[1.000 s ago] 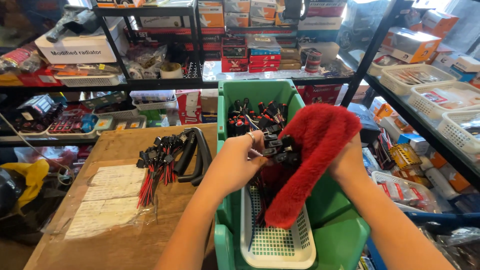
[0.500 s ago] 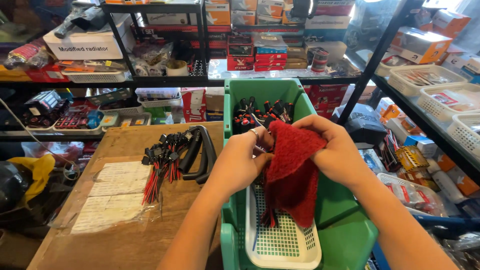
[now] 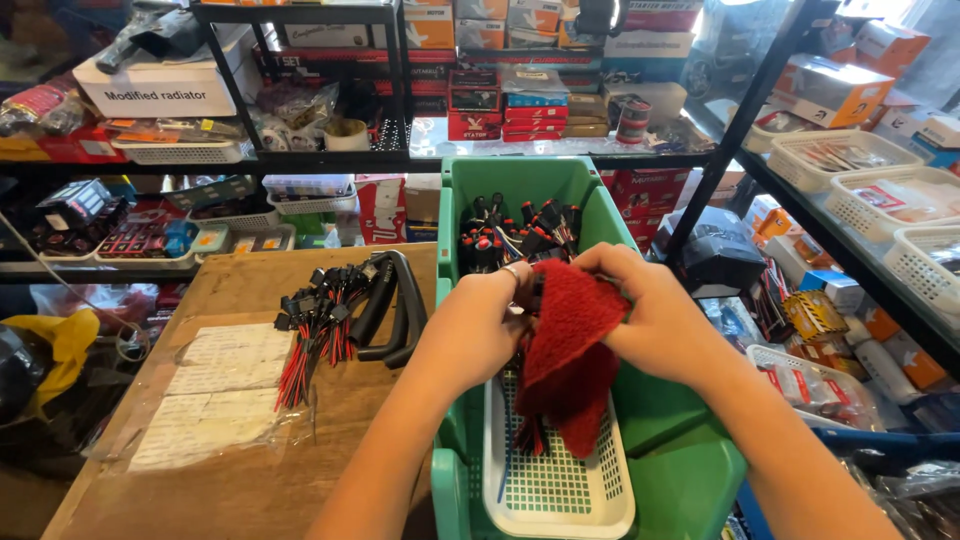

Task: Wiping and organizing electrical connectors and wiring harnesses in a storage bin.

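Observation:
Both hands meet over a green plastic bin (image 3: 690, 470). My left hand (image 3: 480, 325) pinches a black connector with red and black wires that hang down from it. My right hand (image 3: 655, 320) grips a red cloth (image 3: 570, 355) wrapped around that connector; the cloth droops over a white mesh basket (image 3: 555, 490) inside the bin. A pile of similar black wired connectors (image 3: 515, 235) fills the bin's far end.
On the wooden table (image 3: 250, 490), left of the bin, lie a bunch of wired connectors (image 3: 320, 315), black rubber hoses (image 3: 395, 310) and a clear bag of paper sheets (image 3: 210, 400). Black metal shelves with boxes and white baskets stand behind and to the right.
My right hand has brought the red cloth from up high on the right down to my left hand, and the cloth is now bunched around the connector.

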